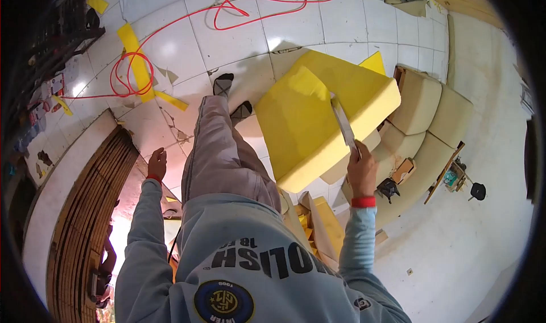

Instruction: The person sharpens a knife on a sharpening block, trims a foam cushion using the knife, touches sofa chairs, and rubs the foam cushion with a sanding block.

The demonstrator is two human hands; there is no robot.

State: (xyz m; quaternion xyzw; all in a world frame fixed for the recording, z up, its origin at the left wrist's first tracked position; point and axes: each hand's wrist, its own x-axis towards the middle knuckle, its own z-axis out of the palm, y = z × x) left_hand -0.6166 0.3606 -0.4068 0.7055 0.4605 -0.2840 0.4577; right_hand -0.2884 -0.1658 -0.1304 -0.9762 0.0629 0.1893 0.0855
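My right hand [362,172] is closed round the handle end of a long flat blade [342,120]. The blade lies against the upper edge of a thick yellow foam block [296,124], near its pale front side. One lighter patch shows on the foam's top face. My left hand [157,164] hangs out to the left, away from the foam, with nothing visible in it and its fingers partly apart. Both wrists have red bands.
A red hose [173,26] loops over the white tile floor [244,47]. Yellow strips [136,61] lie at the left. Beige sofa cushions [418,104] stand to the right. Slatted wood [82,226] is at the lower left. A person's arm shows beyond it.
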